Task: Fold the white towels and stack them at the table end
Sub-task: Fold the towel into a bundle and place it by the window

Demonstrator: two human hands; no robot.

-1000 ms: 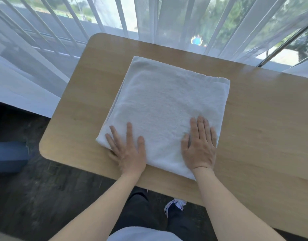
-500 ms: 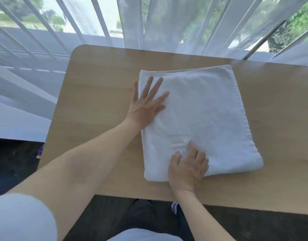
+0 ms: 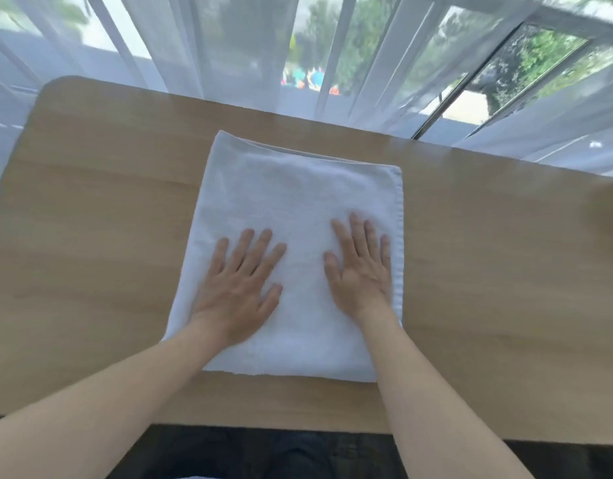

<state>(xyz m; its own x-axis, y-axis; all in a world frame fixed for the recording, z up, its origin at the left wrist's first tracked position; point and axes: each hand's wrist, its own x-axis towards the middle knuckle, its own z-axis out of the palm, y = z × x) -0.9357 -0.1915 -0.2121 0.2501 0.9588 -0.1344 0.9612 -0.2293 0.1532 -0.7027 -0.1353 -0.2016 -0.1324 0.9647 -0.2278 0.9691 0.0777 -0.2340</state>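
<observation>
A folded white towel (image 3: 291,188) lies flat on the wooden table (image 3: 91,236), roughly in the middle, with a lower layer showing along its far edge. My left hand (image 3: 241,286) rests palm down on the towel's near left part, fingers spread. My right hand (image 3: 362,267) rests palm down on its near right part, close to the stitched right edge. Neither hand grips anything.
Sheer white curtains (image 3: 212,46) hang just behind the table's far edge, with a window frame (image 3: 471,84) and greenery beyond. The table's rounded left corner (image 3: 53,88) is at the far left. Dark floor shows below the near edge (image 3: 229,423).
My left hand came back from the towel's far left corner to its near part. My right hand slid forward and flattened. The view shifted, and the towel now looks squarer to me.
</observation>
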